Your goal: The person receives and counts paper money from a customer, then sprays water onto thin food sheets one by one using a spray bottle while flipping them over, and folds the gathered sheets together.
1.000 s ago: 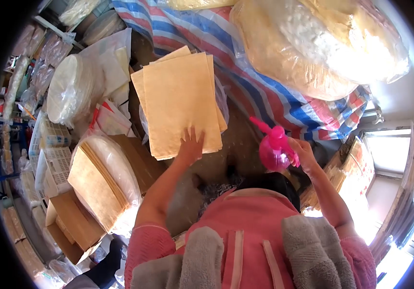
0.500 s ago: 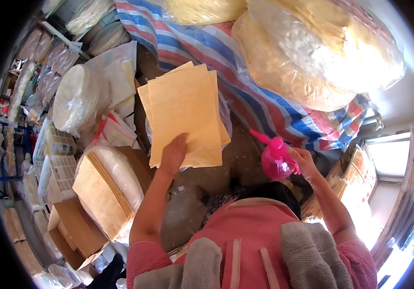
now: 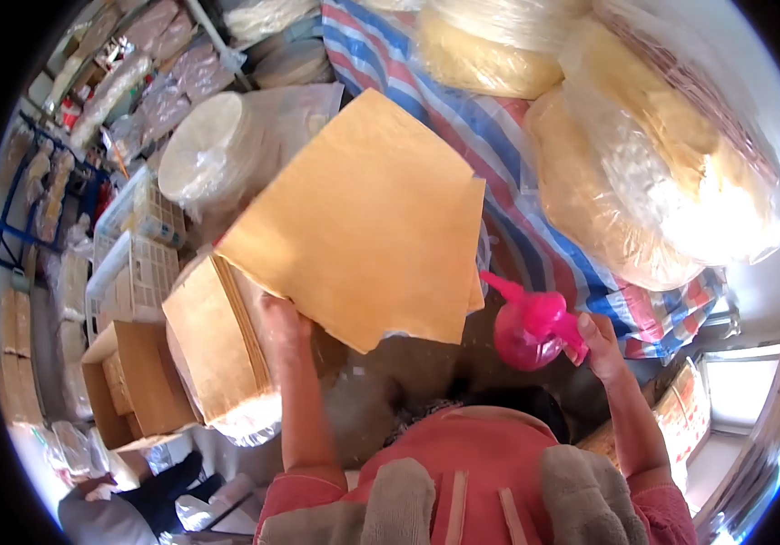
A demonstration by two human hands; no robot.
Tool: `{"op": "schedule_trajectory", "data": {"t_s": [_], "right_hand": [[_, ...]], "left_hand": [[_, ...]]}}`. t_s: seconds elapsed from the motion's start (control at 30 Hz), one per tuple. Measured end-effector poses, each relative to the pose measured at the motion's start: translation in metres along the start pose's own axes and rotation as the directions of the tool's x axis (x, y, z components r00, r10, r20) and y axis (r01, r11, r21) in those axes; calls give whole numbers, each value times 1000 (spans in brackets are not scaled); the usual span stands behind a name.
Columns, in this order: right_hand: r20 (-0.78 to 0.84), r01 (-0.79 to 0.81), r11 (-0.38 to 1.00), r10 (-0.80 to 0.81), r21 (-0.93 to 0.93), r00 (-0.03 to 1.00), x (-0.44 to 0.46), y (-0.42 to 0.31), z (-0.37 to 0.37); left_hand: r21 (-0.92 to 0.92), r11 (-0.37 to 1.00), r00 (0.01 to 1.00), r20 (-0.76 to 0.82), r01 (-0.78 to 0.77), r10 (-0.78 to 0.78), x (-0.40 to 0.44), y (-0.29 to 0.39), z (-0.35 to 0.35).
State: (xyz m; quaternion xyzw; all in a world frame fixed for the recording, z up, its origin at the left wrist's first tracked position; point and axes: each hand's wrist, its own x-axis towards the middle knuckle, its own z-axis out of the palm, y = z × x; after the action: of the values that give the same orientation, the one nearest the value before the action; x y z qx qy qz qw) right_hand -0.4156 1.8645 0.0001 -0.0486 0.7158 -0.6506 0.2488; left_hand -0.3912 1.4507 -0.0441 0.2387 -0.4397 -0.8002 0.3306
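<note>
A large tan sheet (image 3: 363,218) is lifted and turned at an angle, its upper face towards me. My left hand (image 3: 286,325) is closed on its lower left edge; the fingers are partly hidden under it. Beneath, the edges of more tan sheets (image 3: 476,236) show at the right. My right hand (image 3: 601,347) grips a bright pink spray bottle (image 3: 530,327) by its trigger head, beside the sheets. The bottle's nozzle points up and left, close to the sheets' right edge.
On the left stand a bundle of tan sheets (image 3: 213,336), an open cardboard box (image 3: 156,391), white plastic baskets (image 3: 136,272) and a plastic-wrapped round stack (image 3: 204,150). Large plastic-wrapped bundles (image 3: 653,163) lie on a striped tarp (image 3: 390,73). Part of another person (image 3: 127,504) shows at lower left.
My left hand has moved from the top of the pile to the sheet's left edge, and the top sheet is raised and turned. The spray bottle stays in my right hand. The view has shifted.
</note>
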Motion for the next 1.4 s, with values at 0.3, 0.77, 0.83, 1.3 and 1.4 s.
{"op": "schedule_trajectory", "data": {"t_s": [0.3, 0.77, 0.83, 1.3, 1.4], "right_hand": [[59, -181, 806, 258, -564, 964, 59, -16, 41], [187, -93, 936, 164, -340, 969, 93, -44, 86], [122, -39, 990, 56, -137, 991, 99, -50, 87], [-31, -97, 994, 99, 51, 995, 74, -28, 112], [9, -85, 990, 84, 115, 996, 63, -22, 113]], "left_hand": [[-515, 674, 838, 197, 530, -509, -29, -178, -170], [-19, 941, 923, -184, 339, -337, -37, -185, -124], [7, 959, 945, -171, 284, -278, -42, -167, -119], [-213, 955, 853, -517, -205, 68, -6, 34, -341], [-324, 926, 716, -692, -192, -94, 18, 35, -410]]}}
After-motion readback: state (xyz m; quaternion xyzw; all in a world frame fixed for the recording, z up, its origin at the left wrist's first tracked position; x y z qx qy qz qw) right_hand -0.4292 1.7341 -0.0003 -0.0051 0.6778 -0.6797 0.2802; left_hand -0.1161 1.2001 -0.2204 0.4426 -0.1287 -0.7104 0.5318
